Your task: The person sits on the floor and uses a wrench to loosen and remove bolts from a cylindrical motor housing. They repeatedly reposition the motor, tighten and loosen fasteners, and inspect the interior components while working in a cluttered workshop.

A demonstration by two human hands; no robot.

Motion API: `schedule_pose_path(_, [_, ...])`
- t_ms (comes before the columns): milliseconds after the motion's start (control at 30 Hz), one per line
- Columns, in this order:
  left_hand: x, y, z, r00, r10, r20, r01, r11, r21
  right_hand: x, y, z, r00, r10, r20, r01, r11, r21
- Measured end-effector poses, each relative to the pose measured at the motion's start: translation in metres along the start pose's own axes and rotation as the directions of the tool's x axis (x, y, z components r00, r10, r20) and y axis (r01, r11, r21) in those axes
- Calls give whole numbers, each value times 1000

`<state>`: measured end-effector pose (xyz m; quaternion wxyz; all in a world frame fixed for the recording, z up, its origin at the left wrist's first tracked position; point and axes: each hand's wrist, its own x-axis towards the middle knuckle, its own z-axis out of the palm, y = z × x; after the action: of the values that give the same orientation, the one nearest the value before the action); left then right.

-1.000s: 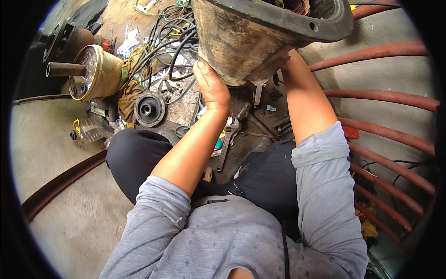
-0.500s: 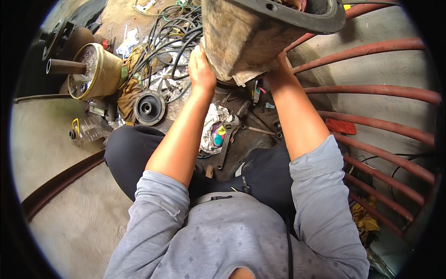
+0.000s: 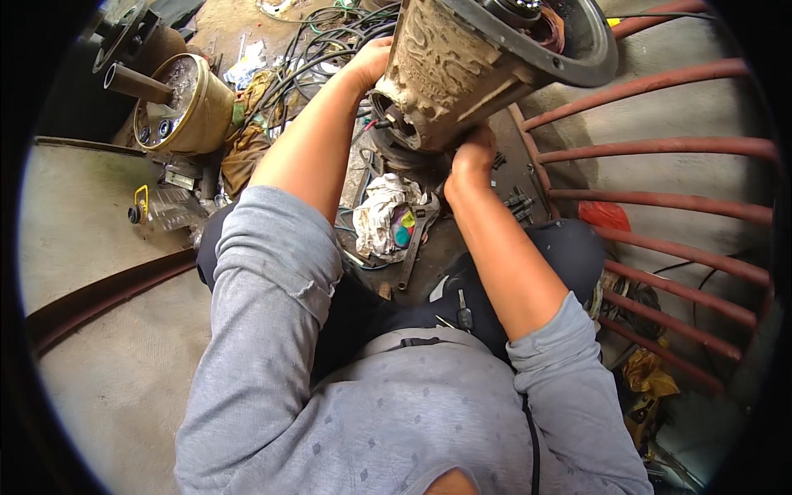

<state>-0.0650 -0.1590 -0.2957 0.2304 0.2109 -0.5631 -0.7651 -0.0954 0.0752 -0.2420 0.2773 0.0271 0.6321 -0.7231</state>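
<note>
A heavy, dirty motor housing (image 3: 450, 78) is tilted in front of me, its wide black flange (image 3: 590, 70) toward the upper right. Copper windings (image 3: 549, 33) show inside the flange's opening. My left hand (image 3: 373, 64) grips the housing's far left side, its fingertips hidden behind it. Underneath, my right hand (image 3: 474, 153) supports the lower right side, fingers mostly hidden. A side opening on the housing shows wires with a red end (image 3: 371, 125). Just below it sits a dark round part (image 3: 408, 157), partly covered. An adjustable wrench (image 3: 415, 247) lies beside a crumpled white rag (image 3: 379, 214) between my legs.
Red metal bars (image 3: 660, 148) curve along the right side. Tangled black cables (image 3: 322, 49) spread at the far side. To the left stand a pale bucket (image 3: 202, 103) with a pipe (image 3: 136, 82) in it and a clear plastic bottle (image 3: 173, 206). A red bag (image 3: 604, 215) lies behind the bars.
The motor housing has turned and tilted, bringing its side opening with wires into view. My left hand has moved up and away along it; my right hand has shifted lower, underneath.
</note>
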Motion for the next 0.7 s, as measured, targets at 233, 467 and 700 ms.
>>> schedule_pose_path(233, [-39,13,3,994,-58,-97,56,998,-20,11,-37,-58,957,75,279,82,855,-513])
schedule_pose_path(467, [-86,-26,-4,905,-38,-423,-18,992,-128,-5,-27,-73,878,325,350,-257,939,-229])
schedule_pose_path(700, [-164,-128,-5,421,-259,-869,598,800,51,-3,4,-69,859,387,336,-357,922,-150])
